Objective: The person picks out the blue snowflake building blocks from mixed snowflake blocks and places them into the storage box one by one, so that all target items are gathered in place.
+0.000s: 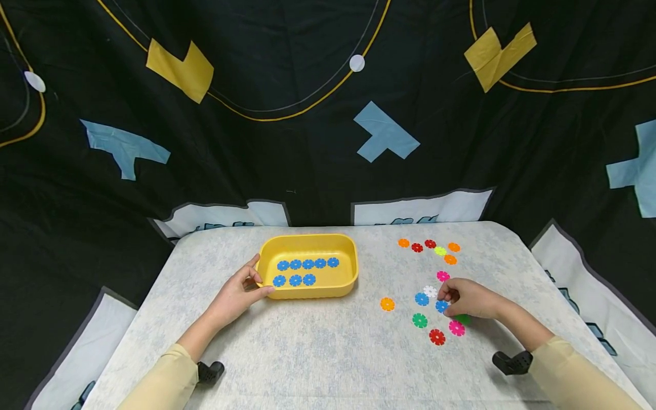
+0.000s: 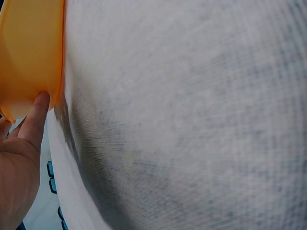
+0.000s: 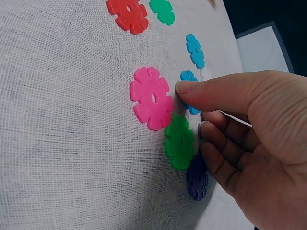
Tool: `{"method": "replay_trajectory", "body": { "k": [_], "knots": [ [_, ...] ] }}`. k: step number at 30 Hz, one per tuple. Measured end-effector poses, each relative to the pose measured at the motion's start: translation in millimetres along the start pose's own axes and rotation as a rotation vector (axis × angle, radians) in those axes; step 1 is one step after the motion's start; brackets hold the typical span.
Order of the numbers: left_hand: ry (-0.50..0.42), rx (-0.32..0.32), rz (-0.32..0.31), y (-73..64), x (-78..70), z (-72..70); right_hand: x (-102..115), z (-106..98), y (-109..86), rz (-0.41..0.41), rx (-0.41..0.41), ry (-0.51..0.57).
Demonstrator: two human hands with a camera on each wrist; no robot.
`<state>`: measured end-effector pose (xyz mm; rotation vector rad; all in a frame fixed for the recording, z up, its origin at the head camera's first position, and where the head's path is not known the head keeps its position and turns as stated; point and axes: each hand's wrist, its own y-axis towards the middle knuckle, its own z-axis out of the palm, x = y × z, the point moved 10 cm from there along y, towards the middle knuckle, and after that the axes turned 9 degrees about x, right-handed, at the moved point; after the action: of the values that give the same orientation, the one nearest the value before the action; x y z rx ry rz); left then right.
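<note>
My left hand grips the left end of a yellow plastic tray, thumb against its front wall and fingers at the left rim. In the left wrist view one finger presses the tray's wall. Blue notched discs lie in two rows inside the tray. On the right, my right hand has its thumb and fingers at the edges of a blue notched disc on the table. The right wrist view has the thumb over this blue disc; the index fingertip is hidden. Another blue disc lies left of it.
Near the right hand lie a white disc, pink disc, green disc, red disc and purple disc. An orange disc lies farther left. More discs lie at the back right. A dark curtain hangs behind the table.
</note>
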<state>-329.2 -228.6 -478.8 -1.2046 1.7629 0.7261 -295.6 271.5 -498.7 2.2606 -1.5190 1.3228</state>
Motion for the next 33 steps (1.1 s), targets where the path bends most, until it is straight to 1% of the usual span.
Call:
{"method": "replay_trajectory", "body": {
  "k": [11,17,28,33],
  "knots": [
    [-0.003,0.006,0.011,-0.5,0.4,-0.4,3.2,-0.3,0.1,0.004,0.005,0.003],
    [-0.009,0.006,0.002,0.5,1.2,0.5,2.7,0.3,1.2,0.015,0.008,0.009],
    [-0.006,0.004,-0.005,-0.7,-2.1,0.8,6.6,2.5,1.8,-0.023,0.001,0.001],
    [-0.008,0.004,-0.002,-0.1,-1.2,0.8,10.1,3.3,1.4,-0.041,0.003,-0.013]
  ]
}}
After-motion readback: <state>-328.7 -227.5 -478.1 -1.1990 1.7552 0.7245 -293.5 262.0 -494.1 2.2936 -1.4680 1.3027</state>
